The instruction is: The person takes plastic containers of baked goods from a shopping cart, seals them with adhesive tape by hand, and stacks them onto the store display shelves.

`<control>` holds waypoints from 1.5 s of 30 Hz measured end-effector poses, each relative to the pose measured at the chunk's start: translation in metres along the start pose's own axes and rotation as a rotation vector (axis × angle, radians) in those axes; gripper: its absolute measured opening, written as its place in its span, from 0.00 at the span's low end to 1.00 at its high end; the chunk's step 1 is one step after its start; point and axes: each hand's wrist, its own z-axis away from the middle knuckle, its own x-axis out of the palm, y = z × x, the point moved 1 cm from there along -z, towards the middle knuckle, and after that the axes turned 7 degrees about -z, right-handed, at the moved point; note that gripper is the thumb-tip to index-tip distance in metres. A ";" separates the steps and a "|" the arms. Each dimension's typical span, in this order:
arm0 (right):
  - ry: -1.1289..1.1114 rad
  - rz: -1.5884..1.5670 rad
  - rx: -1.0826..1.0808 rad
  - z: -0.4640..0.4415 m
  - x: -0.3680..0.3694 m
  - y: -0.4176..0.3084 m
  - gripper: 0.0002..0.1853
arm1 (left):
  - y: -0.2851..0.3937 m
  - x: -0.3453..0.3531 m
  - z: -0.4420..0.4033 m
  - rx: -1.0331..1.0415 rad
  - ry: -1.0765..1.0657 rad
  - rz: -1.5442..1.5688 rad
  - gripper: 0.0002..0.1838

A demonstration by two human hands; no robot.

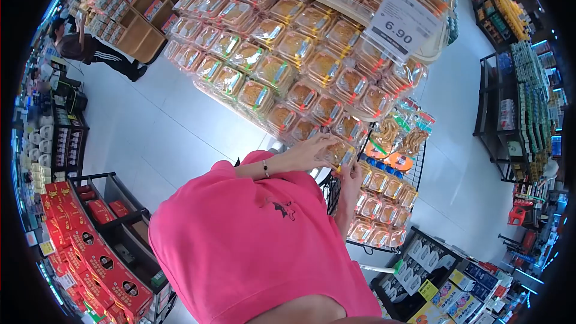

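A clear plastic pack of brown baked food with a yellow-edged label point(339, 154) is between my two hands, in front of the stacked display. My left hand point(311, 151), with a dark-beaded bracelet at the wrist, has its fingers bent over the pack's left side. My right hand point(350, 179) grips the pack's lower right edge, thumb side up. Similar packs point(294, 46) fill the tiered display just ahead, with red, green and yellow edging. Close by my right forearm, a black wire cart point(423, 175) carries more of these packs in rows.
A price sign reading 6.90 point(401, 24) stands on the display. Bagged snacks point(393, 135) lie at the cart's far end. Red boxes point(99, 252) are stacked on a shelf at left. A person in dark clothes point(90, 48) stands at upper left. Shelves point(510, 102) line the right aisle.
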 end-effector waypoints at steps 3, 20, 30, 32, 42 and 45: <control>-0.100 0.071 -0.036 -0.007 0.029 0.005 0.25 | -0.019 -0.016 0.007 0.042 0.104 -0.029 0.37; -0.100 0.475 -0.601 -0.095 0.159 -0.034 0.36 | -0.066 -0.132 -0.068 0.221 0.484 -0.349 0.35; 0.206 1.145 -0.981 -0.153 0.182 -0.026 0.34 | -0.101 -0.144 -0.121 0.311 0.600 -0.525 0.25; 0.219 1.160 -0.946 -0.153 0.184 -0.030 0.36 | -0.105 -0.140 -0.122 0.264 0.663 -0.491 0.24; 0.250 1.208 -1.103 -0.170 0.186 -0.025 0.36 | -0.109 -0.140 -0.129 0.157 0.599 -0.586 0.24; 0.286 1.199 -1.195 -0.172 0.185 -0.021 0.36 | -0.102 -0.148 -0.126 0.185 0.556 -0.707 0.27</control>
